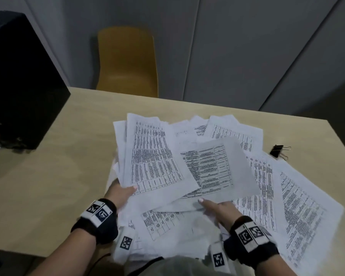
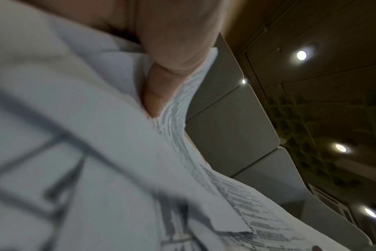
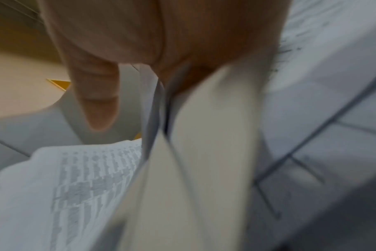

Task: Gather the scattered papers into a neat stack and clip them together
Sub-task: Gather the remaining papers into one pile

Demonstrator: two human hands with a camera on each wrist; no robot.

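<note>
Mostly hidden: left hand (image 1: pixel 121 193) and right hand (image 1: pixel 217 209) pinch papers (image 1: pixel 157 156); fingers under sheets.

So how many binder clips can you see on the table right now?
1. A black binder clip lies on the table at the right, just beyond the far right edge of the scattered papers. More could be hidden under the sheets.
</note>
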